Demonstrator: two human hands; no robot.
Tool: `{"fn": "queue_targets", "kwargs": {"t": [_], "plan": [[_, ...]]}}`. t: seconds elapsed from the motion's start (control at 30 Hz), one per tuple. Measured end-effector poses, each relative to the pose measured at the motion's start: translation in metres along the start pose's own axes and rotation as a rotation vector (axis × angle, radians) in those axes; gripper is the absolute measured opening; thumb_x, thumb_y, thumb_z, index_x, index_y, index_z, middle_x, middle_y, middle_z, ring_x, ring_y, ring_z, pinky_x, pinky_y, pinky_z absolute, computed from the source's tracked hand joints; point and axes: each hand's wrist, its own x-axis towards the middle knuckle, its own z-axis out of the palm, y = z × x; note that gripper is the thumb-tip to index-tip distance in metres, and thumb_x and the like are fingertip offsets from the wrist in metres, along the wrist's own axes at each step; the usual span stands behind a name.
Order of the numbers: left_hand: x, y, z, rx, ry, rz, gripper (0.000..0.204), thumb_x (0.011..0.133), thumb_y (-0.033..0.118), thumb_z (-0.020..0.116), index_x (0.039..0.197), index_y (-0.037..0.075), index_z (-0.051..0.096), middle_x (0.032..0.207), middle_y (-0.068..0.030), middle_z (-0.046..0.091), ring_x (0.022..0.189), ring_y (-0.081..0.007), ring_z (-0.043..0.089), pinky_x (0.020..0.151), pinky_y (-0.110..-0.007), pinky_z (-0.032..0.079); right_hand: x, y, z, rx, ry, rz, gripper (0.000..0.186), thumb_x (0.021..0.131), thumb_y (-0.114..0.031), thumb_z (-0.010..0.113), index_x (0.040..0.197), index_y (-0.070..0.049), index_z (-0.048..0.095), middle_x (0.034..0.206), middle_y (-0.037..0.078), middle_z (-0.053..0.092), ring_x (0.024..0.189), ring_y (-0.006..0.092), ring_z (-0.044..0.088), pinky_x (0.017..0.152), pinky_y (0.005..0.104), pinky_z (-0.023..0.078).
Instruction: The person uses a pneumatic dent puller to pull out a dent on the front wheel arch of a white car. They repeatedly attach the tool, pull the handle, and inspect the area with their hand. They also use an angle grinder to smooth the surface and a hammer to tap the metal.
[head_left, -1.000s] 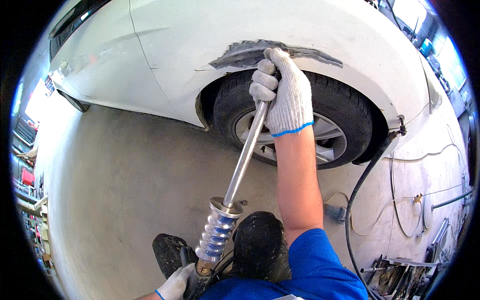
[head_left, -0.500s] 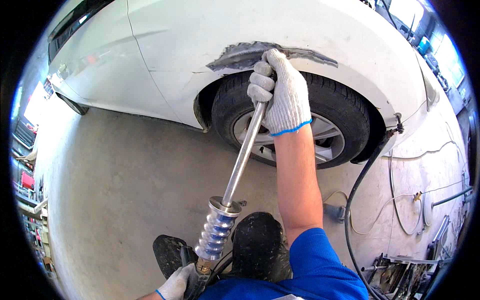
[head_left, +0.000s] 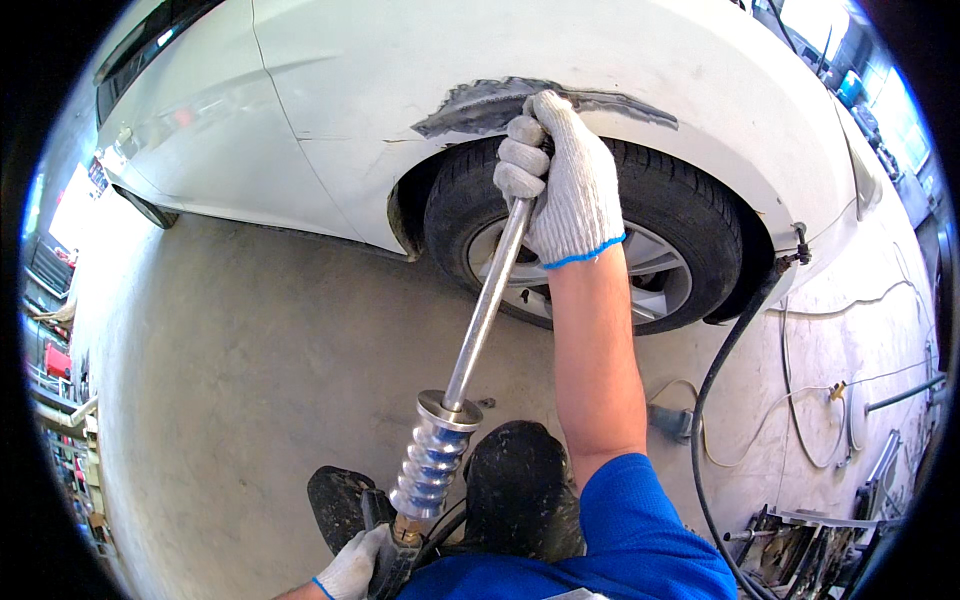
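A slide hammer dent puller slants from my lap up to the white car's wheel arch, with a shiny steel rod [head_left: 487,310] and a ribbed metal weight [head_left: 432,462] low on it. My right hand [head_left: 572,185], in a white knit glove, is closed round the rod's upper end. Its knuckles are just below the sanded grey patch [head_left: 480,106] on the body panel; the puller's tip is hidden behind the fingers. My left hand [head_left: 352,565], gloved too, is closed round the dark handle [head_left: 398,560] at the bottom.
Behind my right hand is the car's tyre [head_left: 690,225] with its alloy rim. A black cable [head_left: 706,390] hangs from a clamp [head_left: 800,245] on the arch's right edge. More hoses, a grey-blue power tool [head_left: 670,422] and scrap parts [head_left: 800,560] lie on the floor at right.
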Motion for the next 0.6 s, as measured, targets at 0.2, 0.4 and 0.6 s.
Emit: {"fn": "queue_targets", "kwargs": {"t": [0.2,0.4,0.6], "plan": [[-0.007,0.006,0.008,-0.035,0.039,-0.023,0.040,0.109,0.035,0.031,0.129,0.012,0.056,0.096,0.0024,0.062,0.081,-0.0100,0.058,0.071,-0.026,0.048,0.001,0.001,0.001,0.013,-0.020,0.005,0.013,0.104,-0.017,0.051,0.094,-0.009,0.052,0.071,-0.001,0.043,0.050,0.0052,0.035,0.038,0.0202,0.030],[-0.005,0.001,0.007,-0.021,0.030,0.018,0.043,0.109,0.034,0.030,0.136,0.010,0.053,0.106,-0.0005,0.065,0.092,-0.0121,0.061,0.081,-0.028,0.051,-0.001,0.000,0.001,0.042,-0.020,0.004,0.013,0.103,-0.017,0.051,0.093,-0.009,0.052,0.071,-0.002,0.042,0.050,0.0045,0.033,0.037,0.0192,0.028],[-0.011,0.018,0.014,-0.035,0.027,-0.051,0.047,0.110,0.036,0.029,0.145,0.008,0.045,0.115,-0.0034,0.064,0.098,-0.0144,0.061,0.086,-0.030,0.051,0.002,0.000,-0.008,0.049,-0.074,-0.008,0.014,0.102,-0.018,0.055,0.097,-0.005,0.055,0.073,0.000,0.047,0.052,0.0065,0.039,0.040,0.0198,0.033]]}}
